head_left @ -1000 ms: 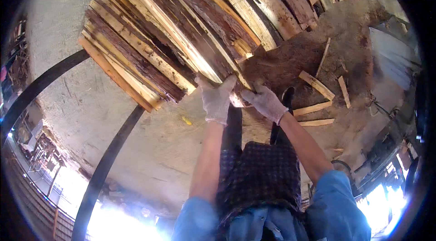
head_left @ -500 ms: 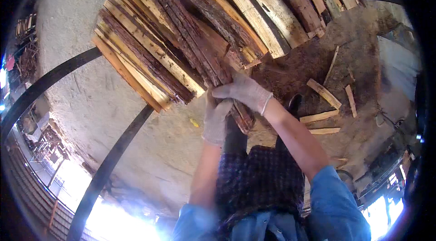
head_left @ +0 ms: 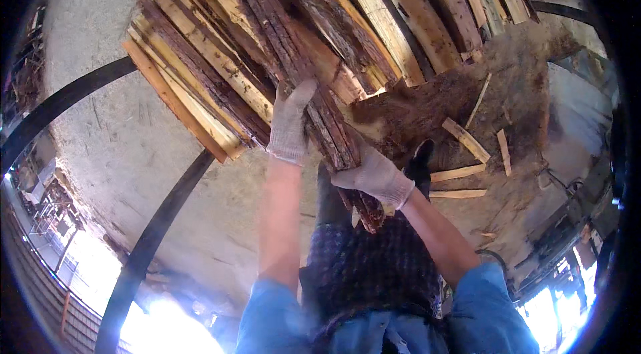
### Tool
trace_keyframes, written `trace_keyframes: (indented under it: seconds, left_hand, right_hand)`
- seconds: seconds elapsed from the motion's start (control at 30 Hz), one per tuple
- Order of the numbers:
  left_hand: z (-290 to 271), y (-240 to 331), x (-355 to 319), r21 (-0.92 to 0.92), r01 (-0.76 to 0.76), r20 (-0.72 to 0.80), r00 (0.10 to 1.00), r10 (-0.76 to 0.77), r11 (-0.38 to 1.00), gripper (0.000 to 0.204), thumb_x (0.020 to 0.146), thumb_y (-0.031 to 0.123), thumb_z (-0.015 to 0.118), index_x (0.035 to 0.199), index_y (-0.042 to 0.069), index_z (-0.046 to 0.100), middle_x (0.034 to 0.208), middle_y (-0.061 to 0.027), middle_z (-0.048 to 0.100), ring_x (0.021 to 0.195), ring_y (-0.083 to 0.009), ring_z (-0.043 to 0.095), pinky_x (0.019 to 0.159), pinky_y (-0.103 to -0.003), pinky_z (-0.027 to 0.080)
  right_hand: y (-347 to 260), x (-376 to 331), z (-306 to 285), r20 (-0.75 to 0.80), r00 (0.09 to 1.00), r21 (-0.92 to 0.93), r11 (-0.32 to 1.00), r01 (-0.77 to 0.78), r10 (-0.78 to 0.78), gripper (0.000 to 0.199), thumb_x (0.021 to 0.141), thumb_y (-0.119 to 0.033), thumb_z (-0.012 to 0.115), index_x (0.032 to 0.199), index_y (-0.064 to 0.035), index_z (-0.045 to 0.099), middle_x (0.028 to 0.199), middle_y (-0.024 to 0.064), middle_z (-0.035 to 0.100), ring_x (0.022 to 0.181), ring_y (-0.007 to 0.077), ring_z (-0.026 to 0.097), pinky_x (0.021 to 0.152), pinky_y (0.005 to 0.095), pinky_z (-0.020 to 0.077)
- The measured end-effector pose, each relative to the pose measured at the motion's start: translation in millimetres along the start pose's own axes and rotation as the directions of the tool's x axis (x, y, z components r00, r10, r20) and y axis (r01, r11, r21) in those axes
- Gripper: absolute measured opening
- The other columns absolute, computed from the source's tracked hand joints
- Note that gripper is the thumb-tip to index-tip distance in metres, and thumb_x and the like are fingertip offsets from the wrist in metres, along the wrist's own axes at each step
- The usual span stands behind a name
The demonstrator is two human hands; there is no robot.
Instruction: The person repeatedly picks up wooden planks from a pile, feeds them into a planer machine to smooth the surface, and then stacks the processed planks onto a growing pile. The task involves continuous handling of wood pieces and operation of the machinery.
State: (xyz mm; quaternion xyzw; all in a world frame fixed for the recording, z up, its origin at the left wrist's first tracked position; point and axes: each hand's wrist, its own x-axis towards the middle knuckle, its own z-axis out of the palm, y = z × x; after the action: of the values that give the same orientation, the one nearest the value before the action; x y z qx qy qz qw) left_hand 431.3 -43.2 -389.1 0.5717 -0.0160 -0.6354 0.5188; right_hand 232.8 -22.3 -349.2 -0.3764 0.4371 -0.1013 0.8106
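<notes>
Brown and bark-covered, the long slab (head_left: pixel 324 120) slants from over the plank row (head_left: pixel 384 10) toward your apron (head_left: pixel 370 260). Your right hand (head_left: pixel 371 174) clamps it near its close end; your left hand (head_left: pixel 290 120) grips its left edge. Loose bark could shear, letting it twist.

I look from my own head, through the left of two fisheye lenses worn side by side, facing down. My blue sleeves (head_left: pixel 272 314) come nearest, along the lower edge; my left fingers (head_left: pixel 304 92) and right fingers (head_left: pixel 348 178) are farther off, around the middle, with the floor (head_left: pixel 220 214) beyond. The wide view bends straight edges toward its round rim.
</notes>
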Motion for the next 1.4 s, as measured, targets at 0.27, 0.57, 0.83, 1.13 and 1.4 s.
trace_keyframes:
  seconds: [0.27,0.57,0.83,1.13,1.4]
  left_hand:
    - [30,-37,-108,-0.441,0.155,0.241,0.969,-0.050,0.884,0.075,0.086,0.036,0.081,0.147,-0.001,0.056,0.128,-0.0149,0.071,0.116,-0.0300,0.071,0.100,-0.045,0.060]
    - [131,-6,-237,-0.214,0.264,0.542,0.833,-0.111,0.940,0.083,0.075,0.019,0.087,0.149,0.000,0.055,0.138,-0.0149,0.068,0.125,-0.0294,0.067,0.111,-0.044,0.053]
    - [287,-17,-313,0.184,-0.004,0.647,0.753,-0.118,0.983,0.063,0.082,0.012,0.082,0.141,-0.001,0.063,0.127,-0.0098,0.073,0.114,-0.0240,0.071,0.102,-0.040,0.057]
    - [426,-48,-378,0.257,-0.012,0.803,0.560,-0.206,0.966,0.062,0.080,0.014,0.084,0.137,0.000,0.065,0.122,-0.0106,0.074,0.107,-0.0250,0.073,0.094,-0.038,0.061]
    - [472,-51,-401,0.448,-0.056,0.688,0.659,-0.304,0.892,0.050,0.081,0.017,0.085,0.123,-0.004,0.070,0.110,-0.0101,0.074,0.095,-0.0258,0.073,0.085,-0.039,0.063]
  right_hand:
    - [-51,-117,29,-0.324,0.944,-0.651,0.710,-0.268,0.058,0.109,0.077,-0.020,0.088,0.167,-0.0095,0.028,0.137,0.0311,0.064,0.117,0.0480,0.069,0.095,0.0518,0.0583]
    - [-77,-268,-63,-0.079,0.994,-0.291,0.955,0.051,-0.077,0.111,0.075,-0.031,0.093,0.164,0.0006,0.036,0.152,0.0217,0.058,0.139,0.0323,0.058,0.117,0.0448,0.0468]
    - [-202,-330,-130,-0.302,0.899,-0.033,0.946,0.324,-0.318,0.061,0.087,-0.031,0.080,0.134,0.0050,0.066,0.110,0.0093,0.074,0.100,0.0166,0.067,0.093,0.0341,0.0554]
    - [-251,-532,-178,-0.631,0.715,-0.194,0.954,0.231,-0.301,0.058,0.081,-0.033,0.085,0.123,0.0046,0.069,0.102,0.0094,0.076,0.092,0.0131,0.068,0.083,0.0343,0.0568]
    - [-232,-610,-168,-0.840,0.270,-0.405,0.875,0.265,-0.471,0.081,0.074,-0.043,0.088,0.134,0.0055,0.065,0.109,0.0268,0.076,0.106,0.0351,0.075,0.096,0.0420,0.0562]
